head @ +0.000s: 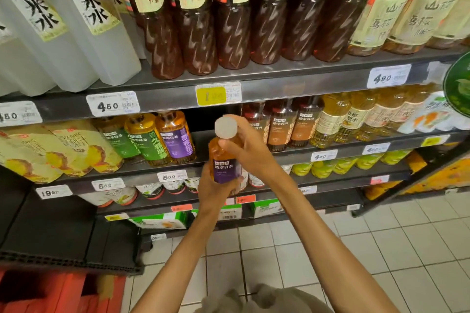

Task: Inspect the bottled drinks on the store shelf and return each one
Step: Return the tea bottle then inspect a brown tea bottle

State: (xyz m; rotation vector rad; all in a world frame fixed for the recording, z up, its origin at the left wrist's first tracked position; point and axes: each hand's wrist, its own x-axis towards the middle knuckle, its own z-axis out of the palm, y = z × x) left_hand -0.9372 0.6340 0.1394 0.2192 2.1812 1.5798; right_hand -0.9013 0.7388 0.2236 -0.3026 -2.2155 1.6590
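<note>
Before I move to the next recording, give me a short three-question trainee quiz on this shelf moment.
1. True or false: the amber plastic bottle with the purple label and white cap is standing on the shelf.
2. Which hand holds the bottle's lower body: (a) left hand, (b) right hand, (c) neither?
3. Fill in: the dark gap in the second shelf row lies between a matching purple-labelled amber bottle and the dark bottles with ____ labels.

Key: 1. False, both hands hold it in front of the shelf. 2. (a); the right hand grips near the shoulder, below the cap. 3. Brown.
</note>
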